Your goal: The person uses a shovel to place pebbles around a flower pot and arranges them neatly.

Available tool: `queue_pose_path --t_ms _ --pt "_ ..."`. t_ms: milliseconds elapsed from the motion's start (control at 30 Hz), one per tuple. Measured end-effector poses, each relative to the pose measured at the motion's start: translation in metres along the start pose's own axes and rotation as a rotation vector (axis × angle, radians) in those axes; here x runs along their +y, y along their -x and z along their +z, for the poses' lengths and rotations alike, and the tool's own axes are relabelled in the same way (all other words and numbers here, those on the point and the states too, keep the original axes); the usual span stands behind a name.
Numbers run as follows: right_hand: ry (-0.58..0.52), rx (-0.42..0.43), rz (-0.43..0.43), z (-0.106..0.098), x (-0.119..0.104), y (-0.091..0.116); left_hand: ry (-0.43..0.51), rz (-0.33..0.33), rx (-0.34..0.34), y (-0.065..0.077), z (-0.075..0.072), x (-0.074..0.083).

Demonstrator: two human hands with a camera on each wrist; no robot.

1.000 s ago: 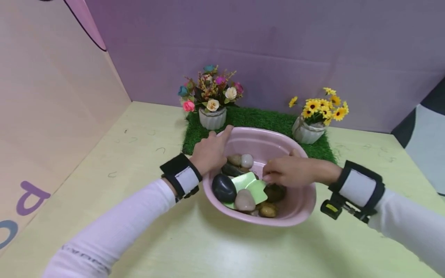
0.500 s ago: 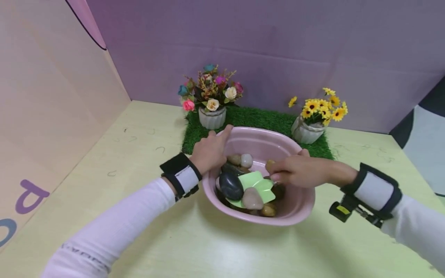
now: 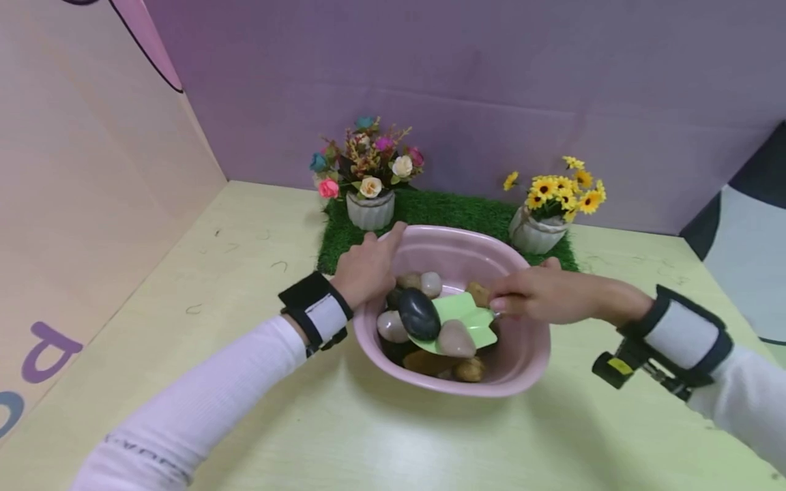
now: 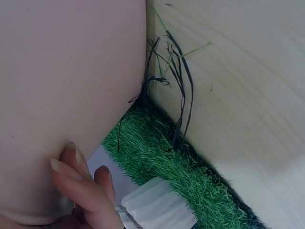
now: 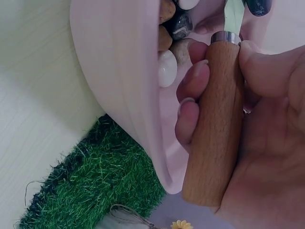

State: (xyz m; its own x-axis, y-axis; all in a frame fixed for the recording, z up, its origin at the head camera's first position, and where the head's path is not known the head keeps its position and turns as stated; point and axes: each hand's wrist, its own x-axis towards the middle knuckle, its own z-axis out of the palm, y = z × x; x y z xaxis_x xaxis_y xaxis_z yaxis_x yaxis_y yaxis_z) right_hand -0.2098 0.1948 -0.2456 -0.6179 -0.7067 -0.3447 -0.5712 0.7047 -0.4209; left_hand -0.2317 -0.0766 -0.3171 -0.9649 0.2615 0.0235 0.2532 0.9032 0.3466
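A pink oval basin (image 3: pixel 430 249) of smooth stones sits in the middle of the head view. At its left rim is my left hand (image 3: pixel 364 274); its fingertips (image 4: pixel 78 183) lie against the outer wall in the left wrist view. My right hand (image 3: pixel 546 294) grips the wooden handle (image 5: pixel 214 124) of a small garden trowel, fingers and thumb wrapped round it. The trowel's light green blade (image 3: pixel 457 305) is over the stones inside the basin. It carries a large black stone (image 3: pixel 419 315) and a pinkish-grey stone (image 3: pixel 456 339).
A pot of mixed artificial flowers (image 3: pixel 371 210) and a pot of yellow flowers (image 3: pixel 537 230) stand behind the basin on a green artificial grass mat (image 3: pixel 460 210). A purple backdrop (image 3: pixel 460 102) rises behind the pale wooden table (image 3: pixel 295 423).
My right hand has drawn back to the right and the trowel's blade has come up with the black and pinkish-grey stones on it. The left hand keeps its place at the rim.
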Motion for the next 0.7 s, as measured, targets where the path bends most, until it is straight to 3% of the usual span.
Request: queue_pose_path --t_ms 467,700 --pt "0.017 0.007 0.059 -0.007 -0.002 0.000 0.001 0.004 0.003 0.000 0.000 0.000" --pt "0.030 0.049 0.092 -0.013 0.009 0.005 0.004 0.002 -0.001 -0.001 0.001 -0.001"
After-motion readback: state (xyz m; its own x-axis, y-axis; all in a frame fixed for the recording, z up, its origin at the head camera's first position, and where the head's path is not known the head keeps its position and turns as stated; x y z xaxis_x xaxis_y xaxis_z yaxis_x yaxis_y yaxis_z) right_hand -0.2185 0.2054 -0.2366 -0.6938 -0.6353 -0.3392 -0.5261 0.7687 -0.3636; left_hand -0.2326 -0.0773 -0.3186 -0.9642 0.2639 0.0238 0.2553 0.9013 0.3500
